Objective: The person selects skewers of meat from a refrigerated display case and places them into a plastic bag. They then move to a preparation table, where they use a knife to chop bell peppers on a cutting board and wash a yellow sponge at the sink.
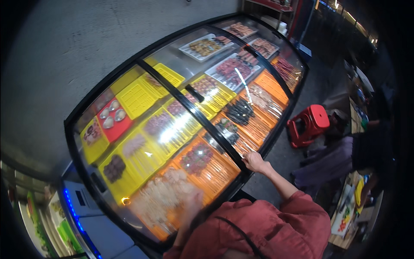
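A black-framed glass display case [139, 60] full of skewered food fills the view before me. At its near edge my right hand [255, 161] has its fingers curled on the black crossbar [222, 137] of the glass lid. Further left, my blurred left hand [193, 201] is beside pale skewers [161, 194] in an orange basket; whether it is over or under the glass I cannot tell. Between the hands lie dark red meat skewers [197, 157] in another orange basket [223, 181]. Dark skewers [241, 111] fill a basket beyond the crossbar. A black handle [194, 93] sits on the glass.
Yellow baskets [136, 98] and white trays [205, 48] fill the case's far side. Several shells rest on a red tray [124, 129]. A red plastic stool [310, 123] stands right, near another person [368, 149] beside a wooden table [351, 223]. A wall [81, 39] borders the far side.
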Demonstrator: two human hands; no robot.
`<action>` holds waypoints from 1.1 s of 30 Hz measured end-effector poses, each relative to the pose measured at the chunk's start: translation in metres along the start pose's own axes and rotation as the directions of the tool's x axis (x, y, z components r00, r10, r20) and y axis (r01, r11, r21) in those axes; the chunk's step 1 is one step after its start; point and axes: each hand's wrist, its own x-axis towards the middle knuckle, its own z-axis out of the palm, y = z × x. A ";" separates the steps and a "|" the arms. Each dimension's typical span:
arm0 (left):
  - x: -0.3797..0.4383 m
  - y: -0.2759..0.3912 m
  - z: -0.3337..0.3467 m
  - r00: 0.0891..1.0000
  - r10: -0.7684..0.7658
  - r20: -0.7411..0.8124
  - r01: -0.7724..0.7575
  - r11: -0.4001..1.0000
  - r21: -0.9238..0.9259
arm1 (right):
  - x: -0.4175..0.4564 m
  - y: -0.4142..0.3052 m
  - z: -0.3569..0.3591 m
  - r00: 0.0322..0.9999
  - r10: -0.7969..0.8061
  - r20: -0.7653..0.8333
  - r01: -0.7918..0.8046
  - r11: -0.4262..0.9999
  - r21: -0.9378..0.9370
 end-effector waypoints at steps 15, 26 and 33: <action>0.024 0.096 0.117 0.898 0.288 0.333 -0.287 0.956 -0.052 | -0.213 0.056 0.050 0.920 0.370 0.129 -0.381 0.922 0.069; -0.024 0.181 0.321 0.368 0.391 0.844 -0.370 0.894 -0.253 | -0.375 0.103 0.040 0.697 0.717 -0.007 -0.657 0.643 0.393; -0.025 0.239 0.418 0.012 0.420 0.907 -0.465 0.806 -0.367 | -0.462 0.130 0.028 0.303 0.953 -0.021 -0.830 0.275 0.485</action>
